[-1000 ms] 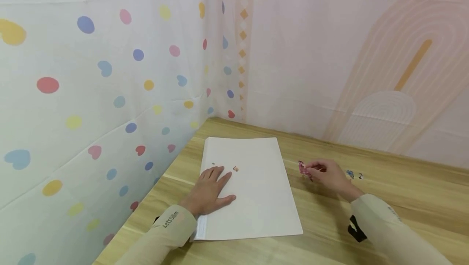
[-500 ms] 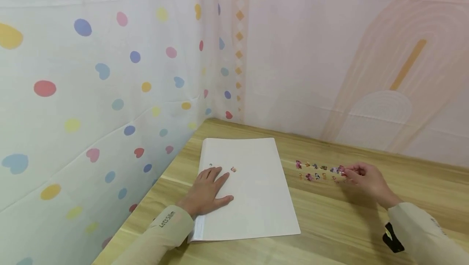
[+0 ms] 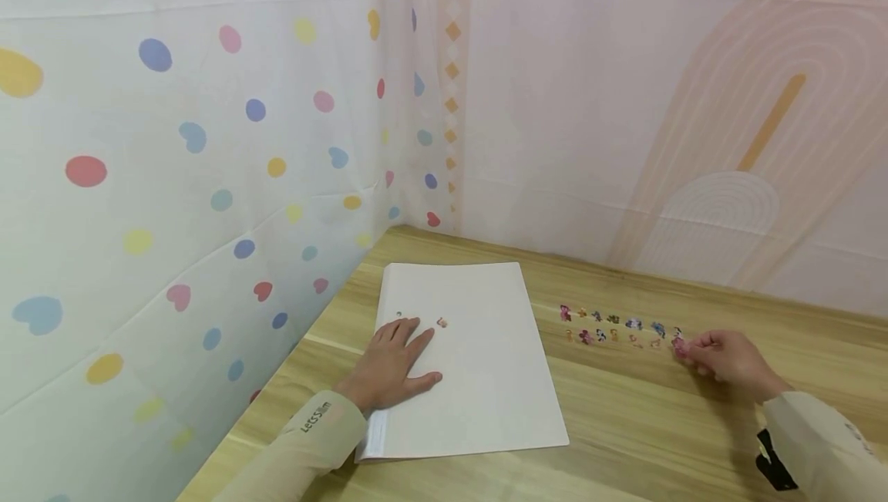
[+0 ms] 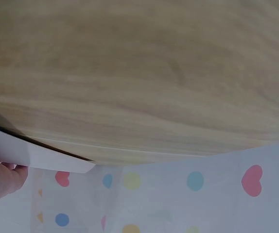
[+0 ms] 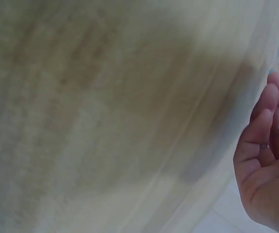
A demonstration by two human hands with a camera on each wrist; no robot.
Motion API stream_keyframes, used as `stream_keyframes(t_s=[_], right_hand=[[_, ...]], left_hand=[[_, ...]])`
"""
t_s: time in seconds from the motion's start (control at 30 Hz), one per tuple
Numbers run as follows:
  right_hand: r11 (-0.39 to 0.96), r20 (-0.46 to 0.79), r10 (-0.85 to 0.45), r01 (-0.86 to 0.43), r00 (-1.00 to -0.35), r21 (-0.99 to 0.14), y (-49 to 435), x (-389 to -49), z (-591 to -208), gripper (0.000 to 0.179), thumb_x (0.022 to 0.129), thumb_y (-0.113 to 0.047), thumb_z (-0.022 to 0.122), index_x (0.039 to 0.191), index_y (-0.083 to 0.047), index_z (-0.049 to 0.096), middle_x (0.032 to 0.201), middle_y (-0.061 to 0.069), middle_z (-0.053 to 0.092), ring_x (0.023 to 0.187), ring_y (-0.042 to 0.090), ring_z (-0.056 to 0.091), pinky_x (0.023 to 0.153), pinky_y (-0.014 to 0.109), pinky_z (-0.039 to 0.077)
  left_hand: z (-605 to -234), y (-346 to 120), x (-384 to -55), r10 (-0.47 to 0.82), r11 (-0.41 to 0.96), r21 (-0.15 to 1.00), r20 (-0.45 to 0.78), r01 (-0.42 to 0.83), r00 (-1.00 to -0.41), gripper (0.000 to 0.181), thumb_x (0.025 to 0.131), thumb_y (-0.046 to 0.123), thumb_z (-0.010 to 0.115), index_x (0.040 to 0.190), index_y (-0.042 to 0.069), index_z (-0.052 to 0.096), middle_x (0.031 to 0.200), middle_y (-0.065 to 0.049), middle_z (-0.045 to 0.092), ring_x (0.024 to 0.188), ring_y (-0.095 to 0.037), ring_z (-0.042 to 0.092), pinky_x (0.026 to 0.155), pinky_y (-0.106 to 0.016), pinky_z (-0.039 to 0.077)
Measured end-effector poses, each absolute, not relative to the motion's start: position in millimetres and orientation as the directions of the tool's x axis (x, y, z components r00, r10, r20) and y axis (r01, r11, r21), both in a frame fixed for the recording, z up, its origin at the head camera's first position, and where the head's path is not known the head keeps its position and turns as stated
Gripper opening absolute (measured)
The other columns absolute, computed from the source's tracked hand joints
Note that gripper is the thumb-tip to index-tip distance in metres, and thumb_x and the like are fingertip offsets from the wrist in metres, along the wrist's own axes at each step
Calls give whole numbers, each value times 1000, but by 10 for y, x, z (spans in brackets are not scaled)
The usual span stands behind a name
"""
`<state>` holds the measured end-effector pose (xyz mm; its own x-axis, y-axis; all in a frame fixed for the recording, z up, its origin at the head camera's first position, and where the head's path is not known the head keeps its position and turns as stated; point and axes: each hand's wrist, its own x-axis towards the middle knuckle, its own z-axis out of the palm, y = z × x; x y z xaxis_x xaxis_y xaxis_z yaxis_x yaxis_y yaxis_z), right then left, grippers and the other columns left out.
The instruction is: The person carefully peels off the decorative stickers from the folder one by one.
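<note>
My left hand (image 3: 394,367) lies flat with spread fingers on a white folder (image 3: 489,379); two tiny coloured stickers sit on the cover, one orange (image 3: 442,322) by the index fingertip. In the left wrist view, only part of that hand (image 4: 2,182) shows by the folder's edge (image 4: 52,160). To the right, my right hand (image 3: 735,363) pinches a small pink sticker (image 3: 679,346) between thumb and fingers, low over the table at the right end of two rows of small figure stickers (image 3: 613,335). In the right wrist view, the right hand's fingertips (image 5: 273,80) are pressed together.
A wood-grain table (image 3: 645,417) carries the folder and the stickers. A dotted cloth (image 3: 208,224) hangs along the left side, and a pale pink cloth (image 3: 569,139) with an arch pattern hangs behind. A dark strap (image 3: 773,463) shows under the right sleeve.
My right hand has moved rightward along the rows, from their left end to their right end, uncovering the stickers. The left hand has stayed on the folder.
</note>
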<state>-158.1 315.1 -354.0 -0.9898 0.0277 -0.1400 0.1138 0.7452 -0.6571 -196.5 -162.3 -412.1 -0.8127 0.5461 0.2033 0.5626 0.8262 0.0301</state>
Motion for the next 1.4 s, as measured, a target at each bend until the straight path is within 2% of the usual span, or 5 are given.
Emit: stream_keyframes(t_s=[0.23, 0.47, 0.9, 1.13, 1.4], right_hand=[[756, -183, -10, 113, -983, -645, 3157, -1612, -3598, 23, 89, -18, 50, 75, -1, 57, 58, -2, 51, 49, 8, 45, 43, 23, 40], [772, -147, -55, 51, -988, -634, 3129, -1644, -3616, 18, 88, -8, 50, 72, 0, 54, 59, 0, 50, 49, 9, 44, 43, 22, 39], [803, -122, 5, 77, -993, -592, 3121, -1650, -3665, 20, 86, -9, 52, 68, 0, 53, 57, -1, 49, 50, 11, 44, 44, 22, 38], [789, -132, 18, 95, -991, -607, 3091, -1653, -3674, 15, 86, -8, 53, 80, 6, 54, 62, 1, 52, 53, 13, 47, 46, 25, 41], [800, -86, -7, 46, -996, -599, 3068, -1658, -3707, 12, 85, -3, 49, 82, 7, 55, 65, 2, 54, 56, 14, 48, 48, 25, 42]], left_hand=[[-4091, -1613, -1951, 547, 826, 44, 181, 562, -817, 71, 82, 62, 39, 132, 13, 42, 133, -14, 36, 121, -30, 30, 101, -44, 20], [-4075, -1609, -1944, 541, 829, 55, 171, 556, -823, 70, 82, 61, 40, 132, 13, 42, 133, -14, 35, 121, -31, 30, 101, -45, 20], [-4097, -1604, -1956, 546, 826, 45, 181, 562, -818, 70, 82, 62, 39, 133, 13, 42, 133, -14, 36, 122, -30, 30, 102, -44, 20], [-4113, -1607, -1956, 548, 823, 59, 181, 565, -817, 70, 82, 61, 40, 133, 12, 41, 133, -15, 36, 122, -31, 30, 102, -44, 19], [-4136, -1609, -1962, 552, 818, 55, 200, 572, -810, 70, 83, 61, 40, 132, 12, 42, 133, -15, 36, 122, -31, 30, 101, -45, 20]])
